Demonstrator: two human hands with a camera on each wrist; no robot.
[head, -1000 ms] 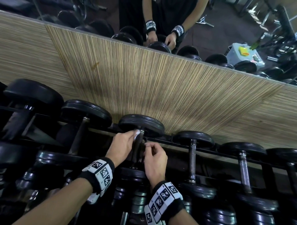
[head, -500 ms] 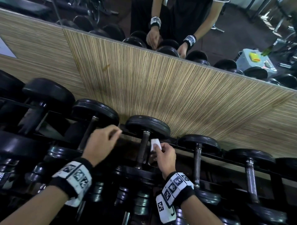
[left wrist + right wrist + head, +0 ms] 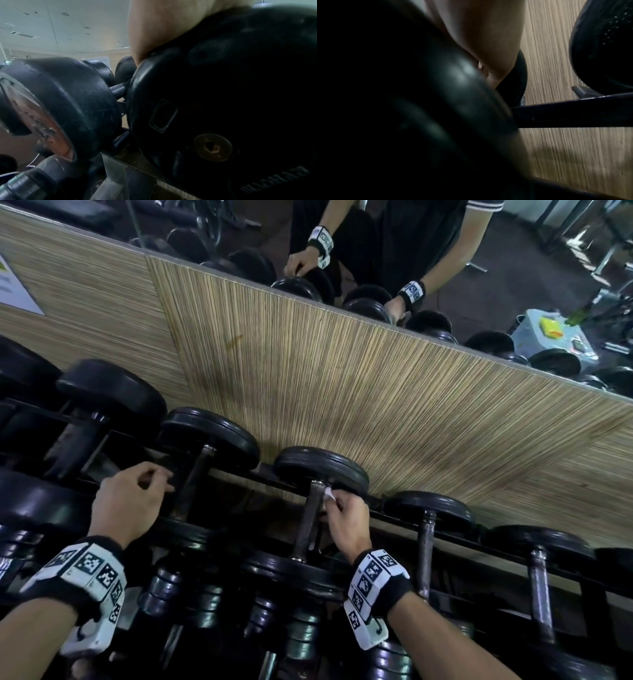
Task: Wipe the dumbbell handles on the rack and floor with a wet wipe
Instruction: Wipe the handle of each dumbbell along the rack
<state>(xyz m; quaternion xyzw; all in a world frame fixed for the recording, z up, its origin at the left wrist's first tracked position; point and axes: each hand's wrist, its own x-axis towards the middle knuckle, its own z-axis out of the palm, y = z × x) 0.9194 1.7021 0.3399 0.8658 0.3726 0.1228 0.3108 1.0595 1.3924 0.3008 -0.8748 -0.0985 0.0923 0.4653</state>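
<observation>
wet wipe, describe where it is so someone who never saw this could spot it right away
Along the wood-grain wall runs a rack of black dumbbells. The right hand is at one dumbbell's handle, just under the far plate. The wipe is the small white scrap pinched there, the only white thing among the dark metal.

Dumbbell heads (image 3: 322,469) black, handles (image 3: 310,522) dull grey metal. Wipe (image 3: 329,494) white. Wristbands (image 3: 380,587) black with white panels of black square codes. Wall panel (image 3: 342,392) tan with fine dark stripes. Rack rail (image 3: 573,112) black.
</observation>
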